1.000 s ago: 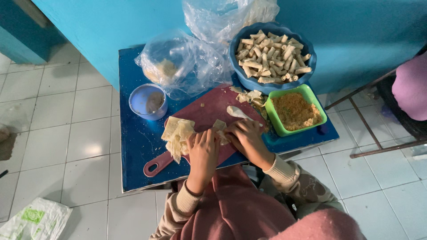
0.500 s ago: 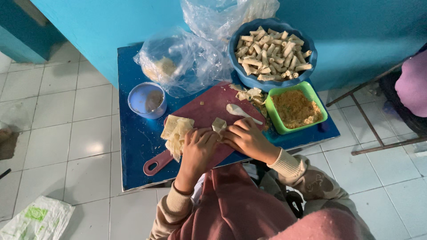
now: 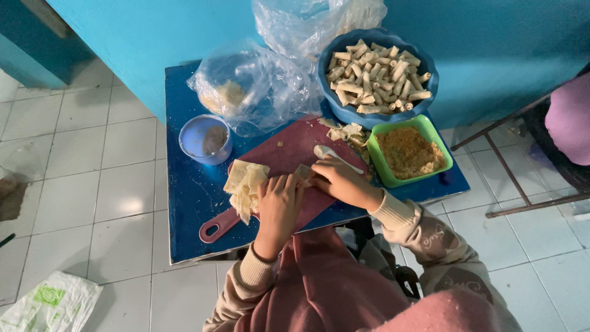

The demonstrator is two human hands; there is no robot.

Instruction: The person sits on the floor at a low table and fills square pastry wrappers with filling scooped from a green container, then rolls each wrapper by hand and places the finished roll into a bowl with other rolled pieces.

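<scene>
- Hands meet at the near edge of a dark red cutting board (image 3: pixel 289 150): the left hand (image 3: pixel 278 203) lies palm down with fingers together, and the right hand (image 3: pixel 340 181) curls its fingers over a small pale wrapper piece (image 3: pixel 304 172) pinched between both; how firmly it is gripped I cannot quite tell, since the fingers cover most of it.
- Just left of the left hand sits a loose stack of pale wrapper sheets (image 3: pixel 244 184), partly overhanging the board.
- A white spoon (image 3: pixel 329 154) lies on the board just beyond the right hand.
- To the right, touching the board's edge, stands a green square tub (image 3: pixel 445 157) of crumbly orange-brown filling.
- Behind it, a round blue bowl (image 3: pixel 329 101) is heaped with finished rolls (image 3: pixel 375 77).
- A few wrapper scraps (image 3: pixel 344 131) lie between bowl and board.
- A small pale blue cup (image 3: pixel 206 140) stands at the board's left, with a crumpled clear plastic bag (image 3: pixel 252 89) behind it and another bag (image 3: pixel 319 24) against the wall.
- All of it crowds a low blue table (image 3: pixel 184 221) pushed against a turquoise wall (image 3: pixel 141 31).
- The floor is white tile (image 3: pixel 86 184); a white and green bag (image 3: pixel 49 304) lies at lower left, and dark metal chair legs (image 3: pixel 510 184) stand at right.
</scene>
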